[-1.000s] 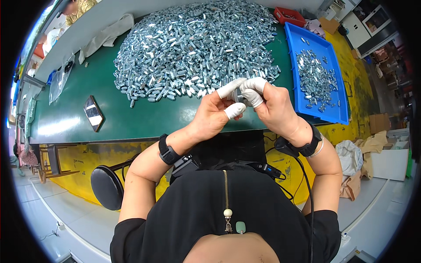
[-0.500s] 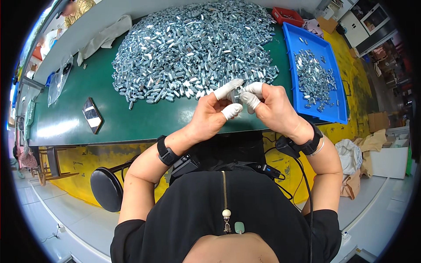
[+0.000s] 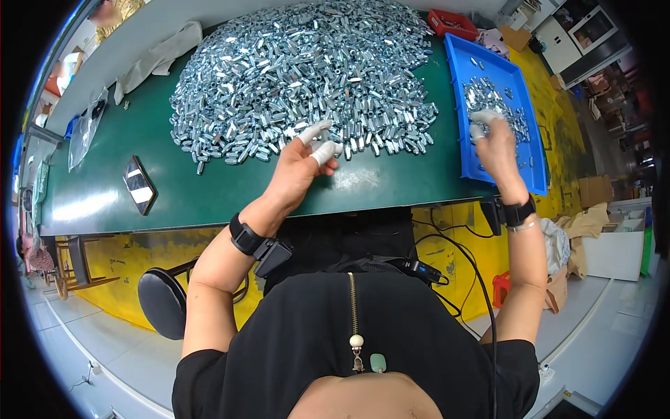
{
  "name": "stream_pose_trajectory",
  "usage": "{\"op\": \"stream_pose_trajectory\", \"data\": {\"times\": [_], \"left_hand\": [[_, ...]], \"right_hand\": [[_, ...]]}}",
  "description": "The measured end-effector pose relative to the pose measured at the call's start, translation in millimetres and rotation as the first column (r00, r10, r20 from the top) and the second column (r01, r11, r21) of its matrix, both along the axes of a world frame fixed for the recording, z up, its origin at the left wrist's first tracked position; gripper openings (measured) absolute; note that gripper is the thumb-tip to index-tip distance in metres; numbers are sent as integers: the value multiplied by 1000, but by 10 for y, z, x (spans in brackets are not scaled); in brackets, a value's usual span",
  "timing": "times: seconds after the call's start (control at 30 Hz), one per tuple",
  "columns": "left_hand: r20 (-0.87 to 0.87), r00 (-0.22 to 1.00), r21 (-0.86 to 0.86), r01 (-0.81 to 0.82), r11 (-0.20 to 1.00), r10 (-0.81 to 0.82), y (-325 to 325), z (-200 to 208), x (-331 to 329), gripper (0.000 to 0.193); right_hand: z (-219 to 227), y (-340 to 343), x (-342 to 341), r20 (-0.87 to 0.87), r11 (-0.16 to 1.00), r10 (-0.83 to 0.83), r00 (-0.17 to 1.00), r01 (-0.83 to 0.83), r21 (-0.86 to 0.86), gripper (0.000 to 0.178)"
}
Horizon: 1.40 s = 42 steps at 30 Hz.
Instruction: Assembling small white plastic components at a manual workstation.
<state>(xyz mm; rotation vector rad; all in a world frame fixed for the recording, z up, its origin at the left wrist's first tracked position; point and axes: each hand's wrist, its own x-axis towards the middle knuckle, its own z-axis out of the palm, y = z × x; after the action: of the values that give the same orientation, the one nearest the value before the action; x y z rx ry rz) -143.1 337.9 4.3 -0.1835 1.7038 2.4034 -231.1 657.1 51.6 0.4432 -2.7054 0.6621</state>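
Left hand (image 3: pixel 300 164) hovers at the near edge of the metal-parts heap (image 3: pixel 300 70) mid-bench, capped fingers loosely spread, holding nothing. Right hand (image 3: pixel 494 143) sits over the blue tray (image 3: pixel 466 84) at the bench's right end; its grip cannot be made out.

Left hand (image 3: pixel 296 171) raised mid-front, forearm angled up from lower left, white cots on fingertips (image 3: pixel 314 130), thumb and index slightly apart, black band on wrist. Right hand (image 3: pixel 497 145) stretched out far right, palm down, fingers curled, cots on, black wrist band.
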Motion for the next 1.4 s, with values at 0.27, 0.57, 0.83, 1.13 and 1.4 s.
{"op": "stream_pose_trajectory", "data": {"times": [0.27,0.57,0.83,1.13,1.4], "left_hand": [[-41,989,-65,136,989,-139,165,124,83,46],[-12,944,227,323,919,-329,358,-34,7,39],[-60,904,349,416,839,-423,363,119,52,39],[-146,951,243,300,922,-271,432,140,101,41],[-218,954,117,236,965,-207,434,175,124,44]], "right_hand": [[-683,-261,-206,292,996,74,953,-84,24,18],[188,-1041,510,348,779,554,756,-323,-537,25],[291,-1012,543,246,754,597,764,-429,-498,26],[284,-1010,595,158,806,570,806,-512,-297,17],[182,-1041,577,-23,818,520,854,-505,-276,14]]}}
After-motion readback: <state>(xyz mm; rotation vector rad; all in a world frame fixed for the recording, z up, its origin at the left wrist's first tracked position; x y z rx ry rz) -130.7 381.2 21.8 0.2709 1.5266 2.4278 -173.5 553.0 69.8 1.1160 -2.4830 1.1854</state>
